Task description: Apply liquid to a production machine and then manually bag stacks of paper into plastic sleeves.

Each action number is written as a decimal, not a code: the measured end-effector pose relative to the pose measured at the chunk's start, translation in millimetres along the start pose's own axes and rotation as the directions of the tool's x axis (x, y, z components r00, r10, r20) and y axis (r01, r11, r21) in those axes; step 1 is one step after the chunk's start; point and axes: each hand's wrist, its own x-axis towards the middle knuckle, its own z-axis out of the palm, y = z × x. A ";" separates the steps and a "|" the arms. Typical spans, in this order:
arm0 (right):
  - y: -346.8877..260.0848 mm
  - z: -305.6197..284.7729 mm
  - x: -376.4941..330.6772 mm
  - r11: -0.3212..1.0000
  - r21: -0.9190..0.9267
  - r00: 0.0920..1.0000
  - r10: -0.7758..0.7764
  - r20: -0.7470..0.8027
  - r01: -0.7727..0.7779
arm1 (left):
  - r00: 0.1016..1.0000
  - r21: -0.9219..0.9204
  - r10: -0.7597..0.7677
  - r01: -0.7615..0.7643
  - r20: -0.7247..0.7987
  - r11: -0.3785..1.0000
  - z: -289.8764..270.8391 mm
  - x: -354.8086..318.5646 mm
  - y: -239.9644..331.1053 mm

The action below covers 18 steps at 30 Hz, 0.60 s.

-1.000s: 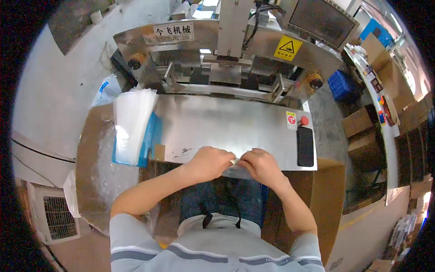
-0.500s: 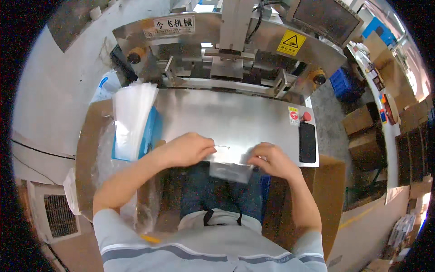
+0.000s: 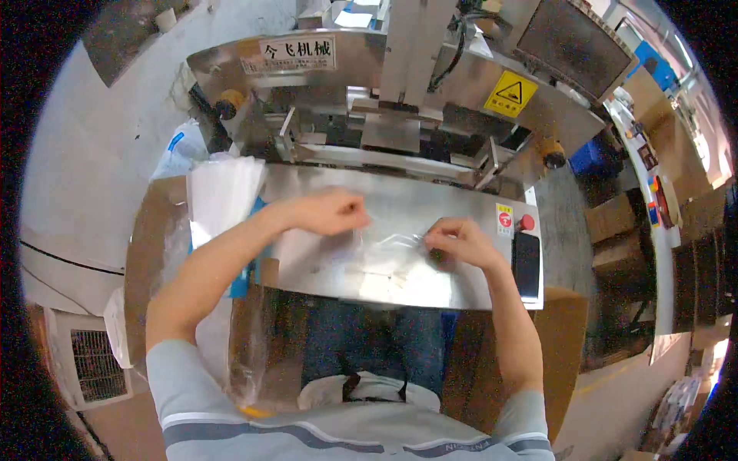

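Observation:
A thin, see-through plastic piece is stretched between my hands, just above the steel tabletop. Only its shiny edges stand out, so its exact shape cannot be made out. My left hand is closed in a pinch at the piece's left end, its fingertips partly hidden and blurred. At the right end, the thumb and fingers of my right hand pinch the plastic. Bright reflections lie on the steel tabletop beneath.
A steel machine head stands behind the tabletop. At left, white translucent sleeves fan out of a blue box. A red button and a black flat rectangle sit at right. A cardboard box is below.
Both hands have moved away from me, over the tabletop, the left one further. The clear plastic, which hung by the front edge, is now over the steel. My view has shifted slightly.

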 end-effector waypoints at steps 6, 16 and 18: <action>19.2 -28.4 93.5 0.954 -0.298 0.990 -0.060 -0.131 0.019 | 0.963 -0.097 -0.236 0.224 -0.132 0.970 -47.9 85.5 -61.2; -5.1 -26.7 156.9 0.708 -0.703 0.955 -0.249 -0.158 0.068 | 0.893 -0.136 -0.015 -0.052 -0.449 0.989 -62.7 143.4 -110.1; -25.0 9.6 152.3 0.695 -0.719 0.948 -0.240 -0.211 0.016 | 0.812 -0.110 -0.102 0.047 -0.574 0.993 -51.6 135.6 -104.6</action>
